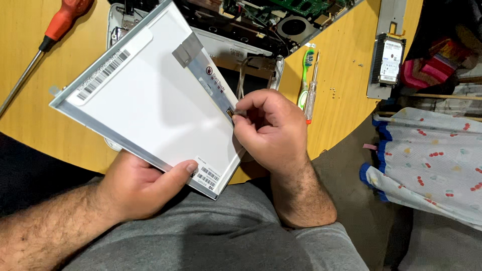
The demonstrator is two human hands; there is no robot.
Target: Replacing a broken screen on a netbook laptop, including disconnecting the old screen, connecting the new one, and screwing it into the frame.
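Observation:
A flat white display panel (145,100) with a silver metal frame and barcode labels is tilted above the round wooden table (65,110). My left hand (140,185) grips its near edge, thumb on top by a label. My right hand (268,128) pinches the small connector and thin ribbon cable (241,80) at the panel's right edge. Behind the panel lies an opened white laptop (251,30) with its circuit board and fan exposed.
A red-handled screwdriver (47,37) lies at the table's left. A green toothbrush (305,75) and a thin clear-handled screwdriver (312,88) lie right of the laptop. A hard drive (389,60) on a metal bracket and tiny screws (359,63) sit at the right. Patterned cloth (432,160) hangs beyond the table.

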